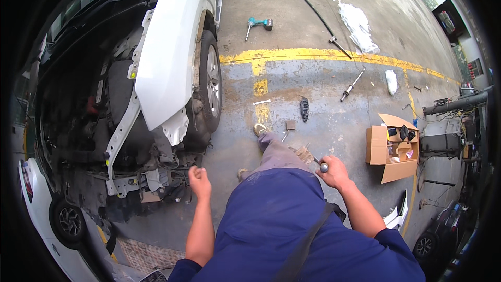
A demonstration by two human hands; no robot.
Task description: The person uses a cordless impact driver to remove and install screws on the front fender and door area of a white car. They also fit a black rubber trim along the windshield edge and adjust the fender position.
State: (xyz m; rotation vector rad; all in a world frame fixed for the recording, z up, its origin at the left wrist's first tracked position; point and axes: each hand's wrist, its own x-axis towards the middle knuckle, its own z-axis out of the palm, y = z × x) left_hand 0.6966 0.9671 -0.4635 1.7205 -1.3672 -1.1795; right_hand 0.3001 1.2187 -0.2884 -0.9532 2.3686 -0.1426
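Note:
My left hand (199,181) is raised beside the opened front end of a white car (175,47), its fingers curled closed; whether anything is inside them is hidden. In my right hand (334,171), held out at my right side, is a metal tool with a rounded shiny end (324,167) and a dark shaft pointing away from me; its exact kind does not show. The car's bumper is off, baring a metal bracket (122,130) and the parts behind it. Its front wheel (211,81) stands just beyond my left hand.
On the floor lie a teal cordless power tool (259,23), a long black bar (315,13), a metal shaft (353,84), a wrench (262,102) and a black slotted part (304,109). White plastic sheeting (359,26) lies far right. An open cardboard box (377,146) with parts stands at right.

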